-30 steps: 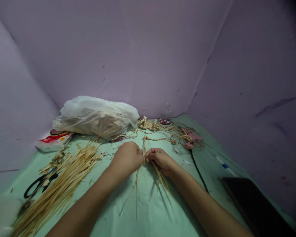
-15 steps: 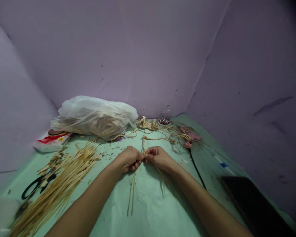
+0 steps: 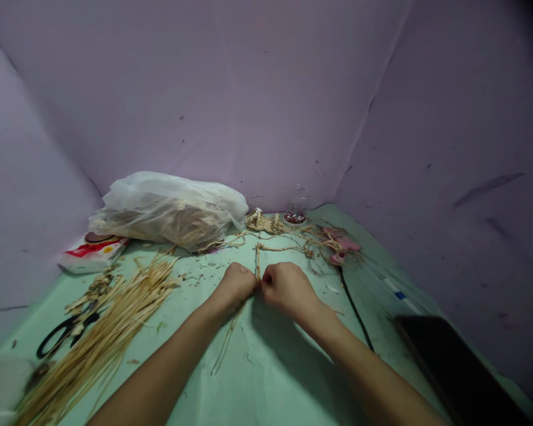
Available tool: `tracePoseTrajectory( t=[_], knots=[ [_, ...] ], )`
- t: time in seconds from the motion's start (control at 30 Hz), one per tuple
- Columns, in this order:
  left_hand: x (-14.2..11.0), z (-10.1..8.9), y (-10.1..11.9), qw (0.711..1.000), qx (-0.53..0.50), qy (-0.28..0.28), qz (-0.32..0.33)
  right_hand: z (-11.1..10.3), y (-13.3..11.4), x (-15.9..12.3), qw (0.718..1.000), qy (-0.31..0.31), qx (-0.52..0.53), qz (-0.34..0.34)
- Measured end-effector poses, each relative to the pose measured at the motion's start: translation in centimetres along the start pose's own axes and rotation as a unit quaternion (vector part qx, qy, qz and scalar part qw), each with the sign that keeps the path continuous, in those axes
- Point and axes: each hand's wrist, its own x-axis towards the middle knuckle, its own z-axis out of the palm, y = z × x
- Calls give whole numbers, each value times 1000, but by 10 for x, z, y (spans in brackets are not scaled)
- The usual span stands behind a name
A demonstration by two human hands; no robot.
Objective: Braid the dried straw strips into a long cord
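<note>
Over the middle of the green tabletop, my left hand [image 3: 237,285] and my right hand [image 3: 286,287] meet, knuckles up, at the near end of a twisted straw cord [image 3: 258,260]. Both are closed on it, though the pinched spot itself is hidden by the fingers. From there the cord runs straight away from me to a bend, then off to the right as a thin rope [image 3: 284,249]. Loose straw strands [image 3: 225,343] trail toward me from under my left hand.
Left lie a bundle of dry straw [image 3: 111,331], black-handled scissors [image 3: 66,331] and a red-and-white packet [image 3: 95,251]. Behind are a stuffed plastic bag [image 3: 169,207], a woven straw piece [image 3: 264,222] and a bead jar [image 3: 295,216]. Right are a pink glue gun [image 3: 344,242] and a dark phone-like slab [image 3: 457,367].
My right hand has rolled over so its back now faces up and its fingers curl under. The strands below my left hand have swung slightly left.
</note>
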Motion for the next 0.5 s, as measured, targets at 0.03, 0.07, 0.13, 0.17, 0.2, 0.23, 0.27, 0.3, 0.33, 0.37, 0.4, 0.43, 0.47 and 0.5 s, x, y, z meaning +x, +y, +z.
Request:
tracePoseTrajectory(
  t=[0.03,0.07,0.13,0.17,0.2,0.23,0.27,0.3,0.33,0.37,0.4,0.43,0.47,0.5],
  knots=[
    [-2,0,2,999,-18,-11,-24,-1,-2,-1,1000,-2,4,3],
    [-3,-1,3,998,-38,-23,-46,-1,-5,-2,1000,-4,5,4],
    [-4,-3,4,993,-75,-42,-80,0,-9,-4,1000,-8,2,7],
    [-3,-4,4,991,-89,-48,-91,1,-11,-5,1000,-10,-2,6],
    [-3,-6,3,989,-100,-57,-97,2,-12,-5,1000,-12,-8,4],
    [-1,-7,2,987,-108,-65,-101,3,-14,-5,1000,-14,-14,-1],
    [0,-7,1,986,-113,-72,-101,5,-15,-6,1000,-18,-20,-8],
    [0,-8,0,986,-116,-76,-96,6,-16,-6,999,-21,-25,-16],
    [1,-8,-1,986,-116,-76,-87,7,-17,-6,999,-26,-30,-24],
    [1,-7,-1,988,-115,-70,-73,8,-18,-7,998,-31,-35,-32],
    [1,-7,-2,990,-110,-63,-58,7,-18,-8,998,-34,-39,-41],
    [1,-6,-2,992,-104,-55,-42,6,-18,-8,997,-36,-43,-51],
    [1,-6,-2,994,-96,-50,-27,4,-16,-8,996,-40,-43,-62],
    [1,-6,-2,995,-87,-51,-16,0,-13,-8,996,-46,-37,-72]
  ],
)
